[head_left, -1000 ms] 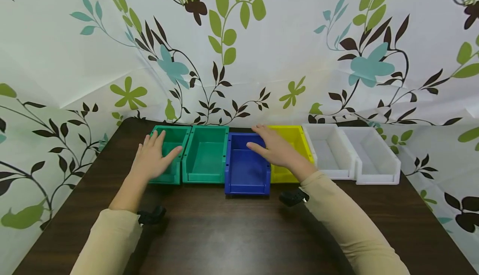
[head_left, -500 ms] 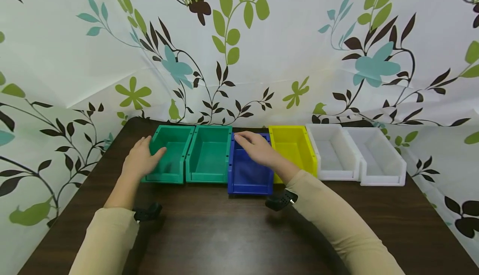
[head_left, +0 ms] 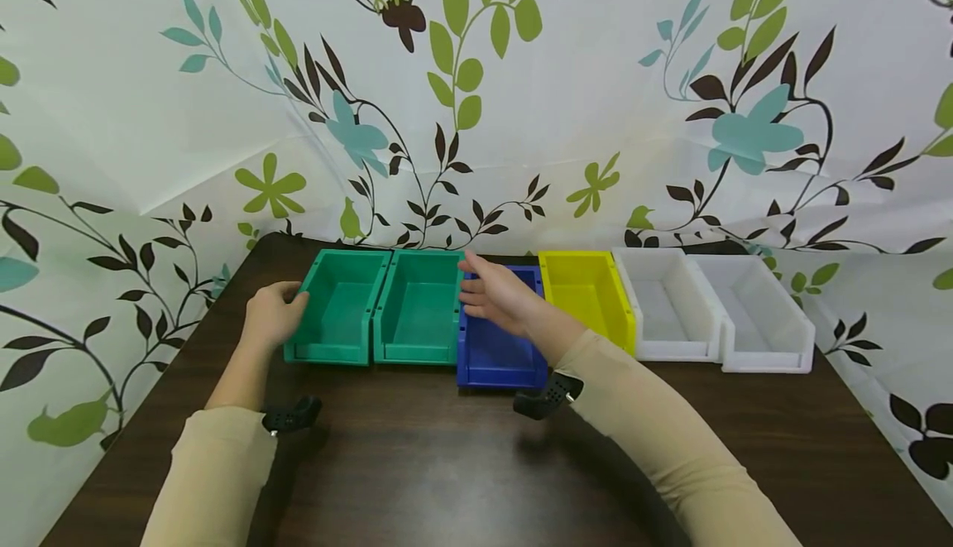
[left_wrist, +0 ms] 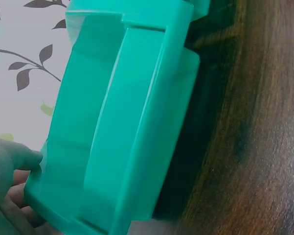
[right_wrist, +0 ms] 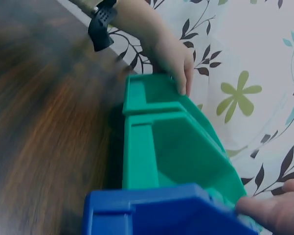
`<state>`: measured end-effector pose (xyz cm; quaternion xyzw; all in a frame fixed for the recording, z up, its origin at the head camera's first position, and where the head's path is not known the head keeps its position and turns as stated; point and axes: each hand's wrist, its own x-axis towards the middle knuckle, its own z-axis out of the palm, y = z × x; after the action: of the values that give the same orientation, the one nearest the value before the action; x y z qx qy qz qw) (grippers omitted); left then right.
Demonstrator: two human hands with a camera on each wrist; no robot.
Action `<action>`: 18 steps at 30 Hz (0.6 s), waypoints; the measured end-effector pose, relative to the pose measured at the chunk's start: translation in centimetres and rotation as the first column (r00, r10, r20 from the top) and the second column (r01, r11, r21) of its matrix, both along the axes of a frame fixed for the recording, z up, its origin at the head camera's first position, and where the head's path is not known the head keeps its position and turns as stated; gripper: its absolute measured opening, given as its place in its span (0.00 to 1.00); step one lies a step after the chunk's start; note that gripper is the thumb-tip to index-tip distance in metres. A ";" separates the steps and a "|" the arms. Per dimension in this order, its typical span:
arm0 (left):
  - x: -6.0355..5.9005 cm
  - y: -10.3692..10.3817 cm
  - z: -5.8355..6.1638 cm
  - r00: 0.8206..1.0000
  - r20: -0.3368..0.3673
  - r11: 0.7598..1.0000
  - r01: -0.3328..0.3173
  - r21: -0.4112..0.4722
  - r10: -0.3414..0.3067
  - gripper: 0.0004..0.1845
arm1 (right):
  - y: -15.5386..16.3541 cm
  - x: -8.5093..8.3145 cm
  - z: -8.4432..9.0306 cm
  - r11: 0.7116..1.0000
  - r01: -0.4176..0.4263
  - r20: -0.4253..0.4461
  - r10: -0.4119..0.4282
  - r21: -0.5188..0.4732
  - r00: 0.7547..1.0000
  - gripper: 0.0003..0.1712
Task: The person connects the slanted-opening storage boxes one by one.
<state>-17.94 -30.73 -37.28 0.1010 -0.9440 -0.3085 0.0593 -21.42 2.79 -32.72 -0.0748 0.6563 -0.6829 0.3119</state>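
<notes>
At the left end of a row of bins, my left hand (head_left: 270,314) grips the side wall of the outer green bin (head_left: 338,307). Its thumb hooks over the rim in the left wrist view, with the fingers (left_wrist: 20,203) outside the wall. My right hand (head_left: 505,295) hovers over the blue bin (head_left: 502,361), fingers loosely extended toward the inner green bin (head_left: 419,307). In the right wrist view a fingertip (right_wrist: 254,208) lies at the blue bin's upper edge; whether it touches is unclear. All three bins look empty inside.
Right of the blue bin stand a yellow bin (head_left: 584,299) and two white bins (head_left: 663,307). The blue bin sits slightly forward of the others. A dark wooden table (head_left: 432,464) lies beneath, backed by a leaf-patterned curtain (head_left: 566,117).
My left hand has drawn from above the outer green bin to its left wall and taken hold of it. My right hand has moved left from the yellow bin to over the blue one.
</notes>
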 end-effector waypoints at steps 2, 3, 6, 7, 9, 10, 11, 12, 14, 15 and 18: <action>0.0 0.0 0.0 1.000 0.004 1.000 -0.004 0.011 0.004 0.25 | -0.3 0.1 0.2 1.000 -0.008 0.018 0.008 -0.009 1.000 0.39; 0.0 0.0 -0.1 1.000 0.007 1.000 -0.009 0.017 0.008 0.25 | -0.4 0.2 0.4 1.000 -0.011 0.022 0.011 -0.011 1.000 0.39; 0.0 0.0 -0.1 1.000 0.022 0.999 -0.021 0.034 0.021 0.26 | -0.6 0.2 0.7 1.000 -0.010 0.041 0.011 -0.010 0.999 0.39; 0.0 0.1 -0.1 0.999 0.025 0.999 -0.025 0.038 0.024 0.26 | -0.7 0.2 0.8 1.000 -0.005 0.049 0.006 -0.009 0.999 0.39; 0.0 0.1 0.0 0.999 0.030 0.999 -0.030 0.045 0.029 0.26 | -0.8 0.1 0.9 1.000 0.003 0.062 -0.002 -0.005 0.998 0.39; 0.0 0.1 0.0 0.999 0.031 0.998 -0.030 0.046 0.029 0.26 | -0.9 0.0 0.9 1.000 0.008 0.069 -0.008 -0.004 0.998 0.39; 0.0 0.1 0.0 0.999 0.030 0.999 -0.029 0.046 0.028 0.26 | -0.9 -0.1 0.9 1.000 0.015 0.077 -0.014 -0.007 0.997 0.39; 0.0 0.1 0.0 0.999 0.028 0.999 -0.028 0.046 0.027 0.26 | -0.9 -0.2 0.9 1.000 0.020 0.084 -0.019 -0.012 0.996 0.39; 0.0 -0.1 0.1 0.999 0.025 0.999 -0.025 0.046 0.024 0.26 | -0.9 -0.4 0.8 0.999 0.029 0.094 -0.027 -0.024 0.995 0.39; 0.1 -0.2 0.1 0.999 0.025 0.999 -0.026 0.044 0.025 0.26 | -0.9 -0.4 0.8 0.999 0.034 0.102 -0.030 -0.033 0.994 0.39; 0.1 -0.4 -0.1 0.999 0.017 0.998 -0.032 0.048 0.031 0.26 | -0.7 -0.7 0.5 0.997 0.034 0.121 -0.026 -0.067 0.992 0.40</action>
<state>-17.85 -31.14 -37.35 0.1199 -0.9350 -0.3293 0.0539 -22.10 2.09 -32.18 -0.0343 0.6134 -0.7131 0.3378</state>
